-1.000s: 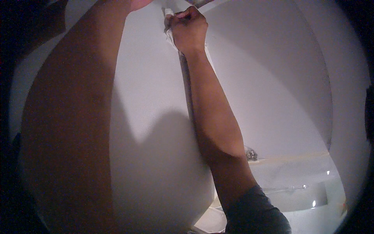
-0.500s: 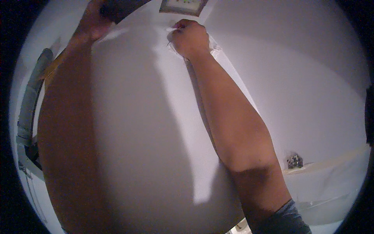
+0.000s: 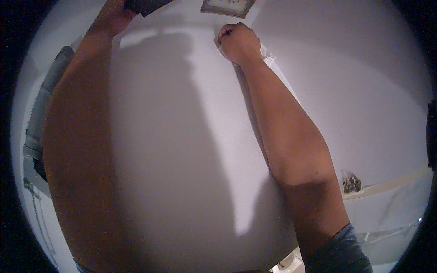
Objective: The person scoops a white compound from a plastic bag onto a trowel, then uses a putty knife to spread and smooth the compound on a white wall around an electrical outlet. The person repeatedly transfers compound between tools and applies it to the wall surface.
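Observation:
Before me is a broad white panel (image 3: 159, 136), partly in shadow. My right hand (image 3: 241, 43) is closed in a fist against its upper part. Crumpled white cloth or paper (image 3: 268, 55) shows at the edge of this hand, seemingly bunched under it. On the upper left, my raised left hand (image 3: 119, 20) is cut off by the picture's top edge. It appears closed on a dark, straight-edged object (image 3: 148, 5); most of its fingers are hidden and the object's kind is unclear.
A small framed panel (image 3: 227, 7) sits above the right hand. A grey tube (image 3: 48, 100) runs along the left. On the right, a small cluttered bundle (image 3: 352, 183) rests on a pale ledge (image 3: 387, 184) above marbled tiles. A white fixture (image 3: 290, 264) shows at the bottom.
In the picture, my right hand and forearm have shifted to the right, along with the framed panel and the bundle. The left hand sits slightly higher and further right.

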A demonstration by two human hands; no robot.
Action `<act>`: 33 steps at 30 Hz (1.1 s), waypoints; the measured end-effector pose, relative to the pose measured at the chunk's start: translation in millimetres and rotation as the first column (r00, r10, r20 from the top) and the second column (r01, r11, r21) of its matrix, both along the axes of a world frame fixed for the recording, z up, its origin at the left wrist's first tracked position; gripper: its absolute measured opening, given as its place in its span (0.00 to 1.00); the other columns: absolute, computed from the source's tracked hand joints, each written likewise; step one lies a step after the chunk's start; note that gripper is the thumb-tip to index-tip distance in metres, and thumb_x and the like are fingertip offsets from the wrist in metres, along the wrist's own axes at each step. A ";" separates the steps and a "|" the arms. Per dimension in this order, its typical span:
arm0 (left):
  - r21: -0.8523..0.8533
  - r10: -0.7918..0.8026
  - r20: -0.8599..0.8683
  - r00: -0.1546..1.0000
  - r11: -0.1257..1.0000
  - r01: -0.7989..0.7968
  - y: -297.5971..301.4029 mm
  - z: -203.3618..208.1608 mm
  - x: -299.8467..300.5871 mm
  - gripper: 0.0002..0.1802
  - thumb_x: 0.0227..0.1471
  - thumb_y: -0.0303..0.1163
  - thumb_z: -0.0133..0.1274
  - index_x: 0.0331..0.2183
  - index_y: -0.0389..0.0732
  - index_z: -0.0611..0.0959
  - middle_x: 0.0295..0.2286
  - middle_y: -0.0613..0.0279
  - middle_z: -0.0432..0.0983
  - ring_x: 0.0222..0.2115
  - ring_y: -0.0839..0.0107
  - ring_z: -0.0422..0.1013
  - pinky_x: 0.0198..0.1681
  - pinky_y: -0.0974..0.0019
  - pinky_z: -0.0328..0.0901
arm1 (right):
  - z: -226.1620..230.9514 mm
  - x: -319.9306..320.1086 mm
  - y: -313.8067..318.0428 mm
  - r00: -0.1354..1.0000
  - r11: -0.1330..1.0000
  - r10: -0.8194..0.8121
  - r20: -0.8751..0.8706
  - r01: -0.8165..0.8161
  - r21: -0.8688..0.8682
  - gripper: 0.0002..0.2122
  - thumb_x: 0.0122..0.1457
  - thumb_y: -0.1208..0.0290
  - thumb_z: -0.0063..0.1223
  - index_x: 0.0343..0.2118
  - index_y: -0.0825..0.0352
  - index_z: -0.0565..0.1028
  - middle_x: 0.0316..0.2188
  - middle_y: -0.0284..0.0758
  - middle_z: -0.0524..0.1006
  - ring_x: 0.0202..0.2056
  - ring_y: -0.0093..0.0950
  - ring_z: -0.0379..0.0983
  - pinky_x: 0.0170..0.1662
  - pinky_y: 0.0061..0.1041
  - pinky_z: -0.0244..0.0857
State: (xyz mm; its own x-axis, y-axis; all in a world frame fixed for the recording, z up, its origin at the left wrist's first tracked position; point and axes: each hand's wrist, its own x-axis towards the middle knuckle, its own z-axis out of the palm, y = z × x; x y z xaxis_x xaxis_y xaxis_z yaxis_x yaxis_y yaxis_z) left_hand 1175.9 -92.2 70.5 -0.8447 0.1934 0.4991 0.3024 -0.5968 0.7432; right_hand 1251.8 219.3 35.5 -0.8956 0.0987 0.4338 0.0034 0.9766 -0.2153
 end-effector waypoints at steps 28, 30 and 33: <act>0.155 -0.074 0.143 0.987 0.987 0.052 42.7 -43.5 -4.8 0.14 0.48 0.38 0.54 0.34 0.39 0.83 0.34 0.57 0.81 0.35 0.60 0.77 0.43 0.61 0.72 | -29.9 -17.1 35.5 0.882 0.887 0.459 -0.110 -0.462 -0.004 0.11 0.59 0.57 0.54 0.36 0.54 0.85 0.43 0.40 0.81 0.46 0.45 0.77 0.54 0.40 0.71; 0.152 0.008 0.217 0.976 0.988 -0.041 34.0 -43.7 -7.8 0.14 0.48 0.39 0.55 0.34 0.39 0.82 0.33 0.58 0.80 0.35 0.59 0.76 0.44 0.62 0.72 | -26.4 -13.0 27.8 0.873 0.875 0.484 -0.065 -0.485 0.004 0.13 0.59 0.54 0.54 0.35 0.54 0.85 0.44 0.40 0.81 0.47 0.45 0.77 0.54 0.40 0.71; 0.106 -0.053 0.021 0.998 0.993 0.051 34.4 -46.0 -5.2 0.14 0.50 0.39 0.54 0.34 0.39 0.82 0.31 0.59 0.78 0.35 0.58 0.76 0.44 0.60 0.72 | -29.3 -15.3 17.4 0.909 0.906 0.417 0.010 -0.415 -0.081 0.15 0.59 0.50 0.55 0.36 0.54 0.84 0.45 0.41 0.81 0.48 0.46 0.76 0.55 0.41 0.70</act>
State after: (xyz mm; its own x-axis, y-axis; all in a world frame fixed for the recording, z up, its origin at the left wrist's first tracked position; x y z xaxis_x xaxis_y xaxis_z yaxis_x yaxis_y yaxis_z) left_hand 1170.7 -57.7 24.5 -0.8469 0.1848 0.4986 0.2515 -0.6869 0.6819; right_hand 1236.6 236.8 6.2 -0.8734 -0.2542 0.4153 -0.3933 0.8711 -0.2940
